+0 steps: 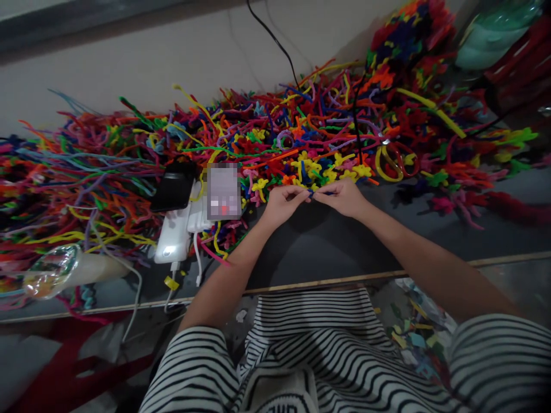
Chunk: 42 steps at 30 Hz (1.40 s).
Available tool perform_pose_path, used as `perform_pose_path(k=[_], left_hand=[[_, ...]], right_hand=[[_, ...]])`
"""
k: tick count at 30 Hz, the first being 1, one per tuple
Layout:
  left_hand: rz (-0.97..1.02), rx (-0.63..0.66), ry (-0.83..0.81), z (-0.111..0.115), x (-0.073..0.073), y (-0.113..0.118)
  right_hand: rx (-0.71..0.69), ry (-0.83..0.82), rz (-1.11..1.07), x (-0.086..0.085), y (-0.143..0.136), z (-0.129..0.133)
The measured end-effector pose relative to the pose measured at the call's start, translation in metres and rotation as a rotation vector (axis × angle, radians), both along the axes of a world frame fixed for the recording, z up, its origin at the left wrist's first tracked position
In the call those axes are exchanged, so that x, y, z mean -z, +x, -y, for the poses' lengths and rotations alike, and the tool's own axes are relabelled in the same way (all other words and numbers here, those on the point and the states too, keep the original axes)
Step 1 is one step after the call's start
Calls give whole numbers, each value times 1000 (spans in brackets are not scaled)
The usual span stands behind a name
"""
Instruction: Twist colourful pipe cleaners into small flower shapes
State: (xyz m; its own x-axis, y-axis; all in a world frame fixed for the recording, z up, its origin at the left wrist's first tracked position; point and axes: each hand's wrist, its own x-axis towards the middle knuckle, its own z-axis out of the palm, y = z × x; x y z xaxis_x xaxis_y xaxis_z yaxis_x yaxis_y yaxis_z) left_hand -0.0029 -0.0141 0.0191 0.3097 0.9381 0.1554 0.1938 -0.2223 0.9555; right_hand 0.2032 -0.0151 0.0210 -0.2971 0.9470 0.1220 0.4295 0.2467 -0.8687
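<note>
My left hand (284, 202) and my right hand (342, 198) meet over the dark tabletop, fingertips pinched and almost touching. Between them is a small dark-blue pipe cleaner piece (311, 195), mostly covered by the fingers, so its exact shape is hidden. Just beyond my hands lies a cluster of yellow pipe cleaner flowers (327, 167). Yellow-handled scissors (388, 163) rest among the pieces to the right of my right hand. A phone with a blurred screen (224, 192) stands left of my left hand.
A long heap of coloured pipe cleaners (129, 155) runs along the wall. On the left are a black phone (174, 184), a white power bank (173, 235) with cables, and a plastic-wrapped roll (77, 271). A black cord (275, 39) hangs down. Scraps (415, 338) lie below the table edge.
</note>
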Motion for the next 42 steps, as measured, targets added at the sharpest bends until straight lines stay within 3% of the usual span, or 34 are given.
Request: perform_pose_path(k=[4, 6, 11, 15, 18, 22, 25, 28, 35, 42], left_hand=[[-40, -10, 161, -1, 5, -2], [-136, -18, 327, -1, 6, -4], [-413, 126, 834, -3, 0, -13], [-596, 84, 1007, -1, -5, -19], [-619, 43, 909, 1, -5, -16], [-575, -69, 509, 4, -3, -5], [-467, -135, 249, 5, -4, 1], [-328, -139, 118, 6, -6, 3], [-194, -236, 67, 8, -7, 5], [-106, -195, 138, 14, -8, 6]], right_hand=[[-16, -105, -125, 4, 2, -6], [-47, -161, -166, 3, 2, -8], [-184, -274, -183, -3, 3, -9], [-229, -233, -136, -4, 4, -7], [-174, -59, 8, -6, 0, 0], [-55, 246, 289, -7, -6, 9], [-17, 319, 357, -7, -7, 11], [5, 318, 330, -7, -7, 10], [45, 317, 335, -7, -11, 13], [57, 217, 198, -6, -7, 9]])
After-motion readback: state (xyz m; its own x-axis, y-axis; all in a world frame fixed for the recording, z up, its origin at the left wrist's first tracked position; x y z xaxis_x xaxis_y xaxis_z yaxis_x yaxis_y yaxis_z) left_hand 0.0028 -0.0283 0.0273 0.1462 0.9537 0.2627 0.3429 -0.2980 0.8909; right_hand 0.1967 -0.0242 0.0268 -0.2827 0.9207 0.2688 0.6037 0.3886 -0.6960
